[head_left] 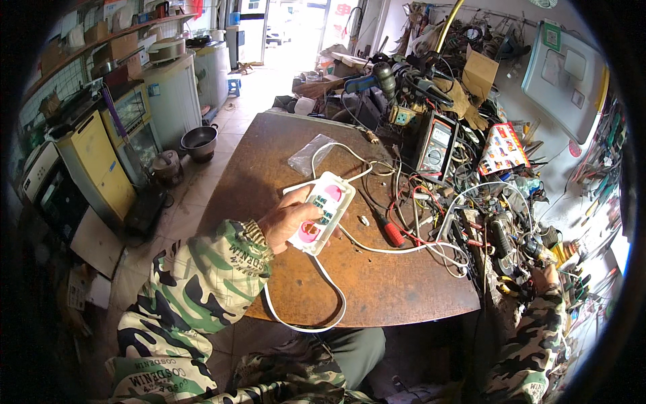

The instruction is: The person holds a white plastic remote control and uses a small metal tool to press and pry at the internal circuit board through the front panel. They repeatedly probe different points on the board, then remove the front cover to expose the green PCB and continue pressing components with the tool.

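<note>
My left hand is closed round a white extension socket with pink round patches and dark socket slots, held above the brown table. A white cord loops from its lower end over the table's front edge. Far to the right, my right hand reaches into a heap of tools and wires; its fingers are mostly hidden there. Near that hand lies a yellow-and-black tool. On the table between the hands is a red-handled tool.
A multimeter stands tilted at the table's right, with red leads nearby. Cables and parts pile up behind it. A clear plastic bag lies beyond the socket. On the left floor are a dark pot and a yellow cabinet.
</note>
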Demonstrator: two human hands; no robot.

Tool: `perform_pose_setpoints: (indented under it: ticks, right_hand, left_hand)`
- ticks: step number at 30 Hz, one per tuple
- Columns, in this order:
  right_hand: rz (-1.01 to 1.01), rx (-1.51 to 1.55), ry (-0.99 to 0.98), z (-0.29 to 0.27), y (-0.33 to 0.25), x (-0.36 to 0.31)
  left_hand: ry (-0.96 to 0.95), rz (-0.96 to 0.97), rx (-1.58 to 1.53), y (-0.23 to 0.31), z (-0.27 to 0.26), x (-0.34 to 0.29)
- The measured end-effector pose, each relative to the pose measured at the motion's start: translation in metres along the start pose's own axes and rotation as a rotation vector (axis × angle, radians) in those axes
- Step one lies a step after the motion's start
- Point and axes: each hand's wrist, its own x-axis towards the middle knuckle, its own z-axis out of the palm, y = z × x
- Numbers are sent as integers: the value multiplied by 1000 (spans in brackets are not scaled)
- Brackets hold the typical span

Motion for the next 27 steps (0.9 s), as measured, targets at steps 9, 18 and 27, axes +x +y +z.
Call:
perform_pose_setpoints:
  ticks: [9, 18, 27]
  right_hand:
    - [-187, 986, 67, -101, -133, -57]
    - [-826, 868, 393, -118, -426, -108]
    - [-1002, 773, 670, -64, -515, -114]
  left_hand:
    - [118, 57, 38, 11, 13, -15]
    - [301, 87, 49, 10, 1, -10]
    - [297, 95, 87, 2, -2, -2]
